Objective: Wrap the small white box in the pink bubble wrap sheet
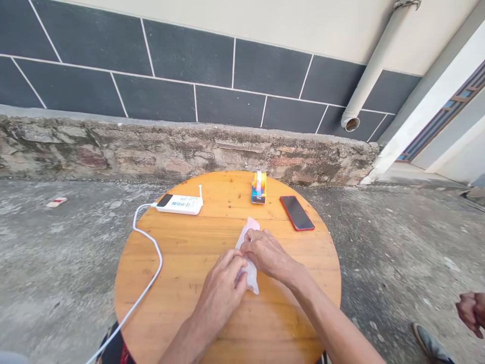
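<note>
A long, narrow packet in whitish, translucent wrapping (248,279) lies slantwise on the round wooden table (170,283). What is inside the wrapping cannot be made out. My left hand (223,280) grips its near left side, fingers curled against it. From the right, my right hand (265,253) pinches the wrapping near its middle, and the fingertips of both hands almost meet. The far end of the packet sticks out beyond my right hand, the near end below my fingers.
A tape dispenser (259,189) stands at the table's far edge, with a red-edged phone (297,213) to its right. At the left lies a white power bank (182,204) with a white cable (158,268) running off the table. Another person's hand (472,311) and shoe (430,344) show at lower right.
</note>
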The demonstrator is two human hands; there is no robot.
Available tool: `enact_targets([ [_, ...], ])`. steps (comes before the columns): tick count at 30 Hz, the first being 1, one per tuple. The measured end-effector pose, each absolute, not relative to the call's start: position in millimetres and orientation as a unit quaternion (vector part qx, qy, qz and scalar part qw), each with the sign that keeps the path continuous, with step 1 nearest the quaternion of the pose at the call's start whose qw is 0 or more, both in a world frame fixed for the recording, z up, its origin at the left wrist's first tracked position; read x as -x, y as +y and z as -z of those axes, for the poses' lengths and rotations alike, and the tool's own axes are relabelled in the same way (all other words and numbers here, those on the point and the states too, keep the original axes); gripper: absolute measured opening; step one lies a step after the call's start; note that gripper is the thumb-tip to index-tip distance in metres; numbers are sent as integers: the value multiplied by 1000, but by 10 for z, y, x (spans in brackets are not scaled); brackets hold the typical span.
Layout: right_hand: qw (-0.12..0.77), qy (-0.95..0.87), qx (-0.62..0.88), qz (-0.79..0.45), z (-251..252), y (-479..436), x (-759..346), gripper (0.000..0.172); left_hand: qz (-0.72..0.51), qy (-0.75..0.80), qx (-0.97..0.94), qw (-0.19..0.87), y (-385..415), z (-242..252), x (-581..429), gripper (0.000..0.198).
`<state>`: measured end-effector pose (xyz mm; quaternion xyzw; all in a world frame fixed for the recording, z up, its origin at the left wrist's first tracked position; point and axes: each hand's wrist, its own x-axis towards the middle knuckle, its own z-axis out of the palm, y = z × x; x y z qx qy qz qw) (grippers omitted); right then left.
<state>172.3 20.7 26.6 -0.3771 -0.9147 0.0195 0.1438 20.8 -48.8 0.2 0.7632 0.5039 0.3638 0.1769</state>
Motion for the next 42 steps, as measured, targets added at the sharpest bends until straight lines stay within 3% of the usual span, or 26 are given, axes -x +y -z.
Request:
enact_targets([
  [4, 142, -921, 361, -46, -323, 243, -1715, 27, -372, 475, -776, 182, -476, 31, -180, 36],
  [9, 166, -912, 368, -74, -350, 259, -1704, 25, -364, 453, -797, 164, -450, 69, -141, 27],
  [16, 286, -839, 451, -106, -279, -171, -2020, 22, -357, 459, -799, 152, -459, 27, -147, 27],
  [22, 295, -842, 425, -152, -80, -635, -2015, 51, -374, 469, -785, 157, -460, 53, -158, 26],
  [30, 356, -830, 400, -157, 117, -597, -1869, 48, -376, 491, -766, 175, -555, 52, -201, 27],
  [42, 294, -851, 396, -179, 93, -619, -1949, 63, -416, 437, -789, 115, -732, 175, -204, 26],
])
